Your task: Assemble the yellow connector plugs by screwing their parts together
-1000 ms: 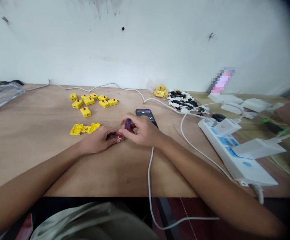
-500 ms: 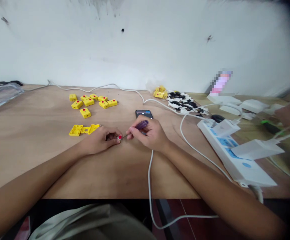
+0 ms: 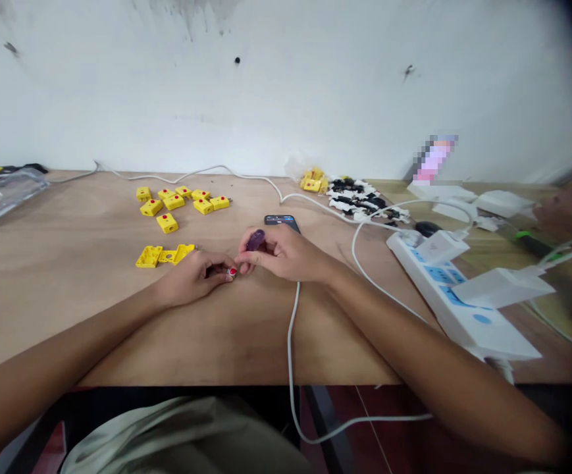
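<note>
Between the thumb and fingers of my left hand [image 3: 194, 280] is a small white part with a red button [image 3: 232, 271], held low over the table. My right hand [image 3: 283, 253] is closed around a screwdriver with a purple handle [image 3: 255, 239], which stands more upright now; its tip is hidden by my fingers, close to the red button. Just behind my left hand lies an opened yellow case [image 3: 149, 257], its halves hollow side up. Farther back, several closed yellow cases with red buttons [image 3: 167, 223] sit on the wooden table [image 3: 207, 349].
Behind my right hand lies a phone [image 3: 282, 220]. A white cable [image 3: 293, 329] runs over the table's front edge. On the right is a power strip [image 3: 463, 296] with chargers. Black and white parts [image 3: 357, 197] and a bag of yellow cases [image 3: 314, 180] lie near the wall.
My right hand has shifted left, closer to the red button, and the screwdriver has tipped more upright. My left hand keeps its hold on the small part.
</note>
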The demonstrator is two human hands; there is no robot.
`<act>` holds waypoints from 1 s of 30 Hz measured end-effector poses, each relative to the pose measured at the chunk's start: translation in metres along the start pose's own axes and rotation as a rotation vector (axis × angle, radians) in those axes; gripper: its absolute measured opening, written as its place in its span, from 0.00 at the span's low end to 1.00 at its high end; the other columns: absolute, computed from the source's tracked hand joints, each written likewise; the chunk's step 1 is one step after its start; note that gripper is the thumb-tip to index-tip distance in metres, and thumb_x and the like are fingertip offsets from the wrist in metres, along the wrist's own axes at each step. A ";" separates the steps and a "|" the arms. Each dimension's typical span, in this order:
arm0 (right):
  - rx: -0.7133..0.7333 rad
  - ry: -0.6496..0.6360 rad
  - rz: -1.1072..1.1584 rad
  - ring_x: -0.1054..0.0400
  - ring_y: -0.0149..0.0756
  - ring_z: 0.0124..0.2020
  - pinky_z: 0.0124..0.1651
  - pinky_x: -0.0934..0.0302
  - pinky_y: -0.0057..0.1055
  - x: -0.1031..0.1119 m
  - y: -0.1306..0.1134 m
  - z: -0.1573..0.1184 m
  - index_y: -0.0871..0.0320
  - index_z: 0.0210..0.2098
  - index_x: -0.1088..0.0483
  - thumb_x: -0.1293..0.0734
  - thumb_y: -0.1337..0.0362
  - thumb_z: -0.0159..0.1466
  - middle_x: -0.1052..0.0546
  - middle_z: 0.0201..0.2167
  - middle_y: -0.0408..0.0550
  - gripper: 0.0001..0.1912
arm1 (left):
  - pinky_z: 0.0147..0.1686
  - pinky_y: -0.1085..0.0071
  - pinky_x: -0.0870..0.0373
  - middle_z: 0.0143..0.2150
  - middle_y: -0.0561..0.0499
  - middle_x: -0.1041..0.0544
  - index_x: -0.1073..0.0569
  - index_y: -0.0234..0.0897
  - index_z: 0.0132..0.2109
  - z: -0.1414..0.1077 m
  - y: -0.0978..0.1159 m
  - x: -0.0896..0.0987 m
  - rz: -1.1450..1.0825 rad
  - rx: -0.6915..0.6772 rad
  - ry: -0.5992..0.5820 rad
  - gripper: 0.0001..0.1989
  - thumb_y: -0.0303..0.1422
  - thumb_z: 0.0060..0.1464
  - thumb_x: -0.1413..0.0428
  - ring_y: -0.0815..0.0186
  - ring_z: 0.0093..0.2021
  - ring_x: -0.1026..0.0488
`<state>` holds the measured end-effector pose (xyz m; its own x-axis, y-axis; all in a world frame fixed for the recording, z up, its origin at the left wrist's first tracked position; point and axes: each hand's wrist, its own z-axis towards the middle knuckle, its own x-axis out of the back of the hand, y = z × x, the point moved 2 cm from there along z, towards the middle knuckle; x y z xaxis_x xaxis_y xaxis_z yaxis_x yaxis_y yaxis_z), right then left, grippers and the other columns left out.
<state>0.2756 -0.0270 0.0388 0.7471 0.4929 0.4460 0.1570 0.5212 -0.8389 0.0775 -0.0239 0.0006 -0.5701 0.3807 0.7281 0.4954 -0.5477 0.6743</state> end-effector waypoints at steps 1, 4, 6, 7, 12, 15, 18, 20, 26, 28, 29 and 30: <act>0.005 -0.018 -0.002 0.24 0.32 0.31 0.37 0.29 0.29 0.001 -0.001 0.002 0.58 0.34 0.30 0.32 0.62 0.65 0.22 0.28 0.42 0.06 | 0.30 0.74 0.40 0.30 0.54 0.27 0.22 0.34 0.43 0.000 0.000 0.000 0.000 -0.005 -0.002 0.10 0.33 0.60 0.46 0.70 0.29 0.35; 0.023 -0.069 -0.015 0.24 0.33 0.32 0.38 0.29 0.31 0.003 -0.002 0.008 0.57 0.34 0.30 0.33 0.64 0.65 0.22 0.29 0.42 0.04 | 0.29 0.75 0.42 0.27 0.56 0.29 0.23 0.34 0.40 0.000 -0.002 0.000 0.009 -0.040 0.008 0.08 0.33 0.60 0.45 0.71 0.27 0.37; 0.029 -0.116 -0.038 0.24 0.34 0.32 0.38 0.29 0.32 0.004 -0.002 0.013 0.57 0.34 0.30 0.33 0.65 0.66 0.22 0.29 0.43 0.03 | 0.28 0.75 0.42 0.26 0.56 0.31 0.23 0.34 0.39 0.001 -0.004 0.000 0.016 -0.062 0.021 0.07 0.33 0.60 0.45 0.71 0.27 0.39; 0.028 -0.136 -0.051 0.24 0.34 0.32 0.38 0.29 0.32 0.005 -0.003 0.015 0.57 0.34 0.30 0.33 0.65 0.66 0.22 0.29 0.43 0.03 | 0.28 0.75 0.43 0.26 0.57 0.31 0.23 0.34 0.40 0.001 -0.005 0.000 0.016 -0.069 0.025 0.07 0.33 0.60 0.45 0.72 0.26 0.40; 0.004 -0.189 -0.024 0.24 0.34 0.31 0.36 0.28 0.32 0.006 -0.002 0.022 0.57 0.33 0.31 0.34 0.65 0.66 0.22 0.28 0.43 0.04 | 0.29 0.75 0.41 0.28 0.56 0.28 0.23 0.34 0.40 0.001 -0.006 0.000 -0.002 -0.090 0.012 0.07 0.33 0.61 0.45 0.71 0.28 0.37; -0.015 -0.148 0.051 0.24 0.33 0.31 0.37 0.28 0.31 0.005 0.003 0.020 0.56 0.34 0.31 0.33 0.63 0.65 0.22 0.28 0.42 0.05 | 0.32 0.74 0.38 0.32 0.54 0.25 0.23 0.35 0.43 0.001 -0.006 0.000 -0.010 -0.071 -0.011 0.09 0.34 0.62 0.46 0.69 0.31 0.33; -0.036 -0.046 0.101 0.24 0.33 0.30 0.35 0.27 0.31 0.006 0.006 0.015 0.57 0.34 0.32 0.30 0.59 0.64 0.22 0.28 0.42 0.09 | 0.35 0.73 0.35 0.37 0.53 0.22 0.23 0.37 0.46 0.001 -0.008 -0.001 -0.014 -0.049 -0.009 0.10 0.33 0.62 0.46 0.68 0.34 0.29; -0.045 0.019 0.128 0.24 0.33 0.29 0.34 0.28 0.31 0.008 0.007 0.012 0.58 0.34 0.33 0.29 0.57 0.63 0.22 0.29 0.44 0.12 | 0.34 0.73 0.35 0.36 0.53 0.21 0.22 0.38 0.47 0.001 -0.010 -0.002 -0.021 -0.031 0.004 0.10 0.34 0.61 0.45 0.67 0.33 0.29; 0.106 0.411 -0.200 0.25 0.34 0.31 0.38 0.31 0.32 0.015 0.019 0.007 0.58 0.36 0.30 0.34 0.62 0.66 0.22 0.31 0.46 0.06 | 0.33 0.72 0.34 0.36 0.51 0.20 0.22 0.36 0.44 -0.001 -0.007 -0.004 -0.004 -0.052 0.059 0.09 0.32 0.60 0.45 0.66 0.33 0.27; 0.156 0.359 -0.495 0.26 0.38 0.40 0.47 0.33 0.35 0.009 0.030 0.006 0.59 0.37 0.26 0.35 0.68 0.65 0.21 0.37 0.51 0.04 | 0.34 0.72 0.33 0.38 0.50 0.20 0.22 0.36 0.43 -0.002 -0.004 -0.005 0.020 -0.077 0.080 0.08 0.31 0.59 0.45 0.66 0.34 0.27; 0.144 0.285 -0.593 0.27 0.39 0.43 0.49 0.35 0.36 0.005 0.036 0.007 0.59 0.37 0.25 0.36 0.71 0.65 0.21 0.40 0.52 0.06 | 0.34 0.71 0.33 0.39 0.50 0.20 0.22 0.36 0.43 -0.001 -0.003 -0.005 0.027 -0.085 0.086 0.08 0.30 0.59 0.45 0.66 0.35 0.27; 0.113 0.212 -0.663 0.27 0.39 0.44 0.50 0.36 0.35 0.001 0.042 0.007 0.59 0.37 0.25 0.36 0.74 0.63 0.22 0.42 0.53 0.09 | 0.35 0.71 0.32 0.40 0.49 0.20 0.22 0.37 0.43 -0.001 -0.002 -0.005 0.028 -0.090 0.090 0.08 0.29 0.59 0.45 0.66 0.35 0.27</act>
<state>0.2788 0.0004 0.0059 0.6287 -0.0934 0.7721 0.5631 0.7394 -0.3690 0.0782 -0.0254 -0.0048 -0.6157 0.2983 0.7293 0.4531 -0.6232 0.6374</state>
